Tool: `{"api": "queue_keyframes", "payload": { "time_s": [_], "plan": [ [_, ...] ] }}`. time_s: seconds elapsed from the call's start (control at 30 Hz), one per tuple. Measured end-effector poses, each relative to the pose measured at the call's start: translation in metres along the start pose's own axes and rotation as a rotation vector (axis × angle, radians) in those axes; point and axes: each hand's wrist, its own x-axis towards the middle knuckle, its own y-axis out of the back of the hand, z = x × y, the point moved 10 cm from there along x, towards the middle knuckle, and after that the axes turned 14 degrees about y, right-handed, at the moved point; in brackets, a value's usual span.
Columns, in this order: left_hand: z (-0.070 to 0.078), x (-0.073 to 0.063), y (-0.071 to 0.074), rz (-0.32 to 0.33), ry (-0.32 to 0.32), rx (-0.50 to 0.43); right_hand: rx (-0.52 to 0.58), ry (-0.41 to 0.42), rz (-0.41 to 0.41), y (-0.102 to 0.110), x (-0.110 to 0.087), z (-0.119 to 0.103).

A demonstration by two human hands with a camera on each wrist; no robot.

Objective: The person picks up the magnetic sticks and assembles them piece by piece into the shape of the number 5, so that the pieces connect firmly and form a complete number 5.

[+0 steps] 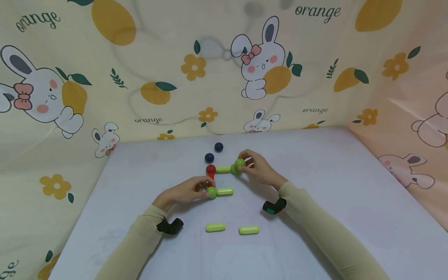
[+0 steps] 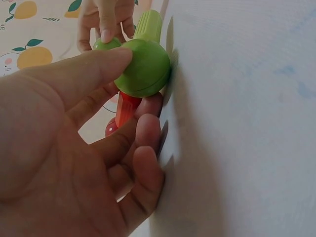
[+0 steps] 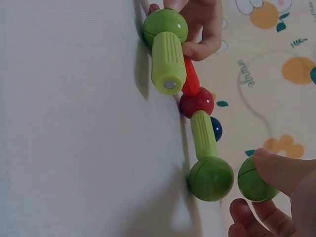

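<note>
My left hand [image 1: 183, 191] pinches a green ball [image 1: 211, 193] between thumb and fingers. From that ball a light green rod [image 1: 225, 191] points right, its free end showing a small silver disc in the right wrist view. A red rod [image 3: 189, 79] links the ball to a red ball [image 1: 210, 169]. Another light green rod [image 1: 223, 170] runs from the red ball to a second green ball [image 3: 211, 178]. My right hand [image 1: 260, 168] holds a loose green ball [image 3: 256, 180] with thumb and fingers, a narrow gap away from the second green ball.
Two dark blue balls [image 1: 218, 146] lie behind the red ball, near the table's back edge. Two loose light green rods [image 1: 215, 227] lie toward the front of the white table [image 1: 189, 252]. A printed cloth [image 1: 217, 89] hangs behind the table.
</note>
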Motion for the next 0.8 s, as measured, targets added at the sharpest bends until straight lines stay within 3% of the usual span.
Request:
{"api": "queue_keyframes", "payload": {
  "time_s": [0.33,0.8],
  "plan": [
    [-0.002,0.002,0.000,0.005,0.015,0.006,0.003,0.065,0.016,0.003,-0.008,-0.011],
    [-0.001,0.002,0.000,0.003,0.017,0.011,0.018,0.025,-0.078,-0.001,-0.019,-0.022]
  ]
}}
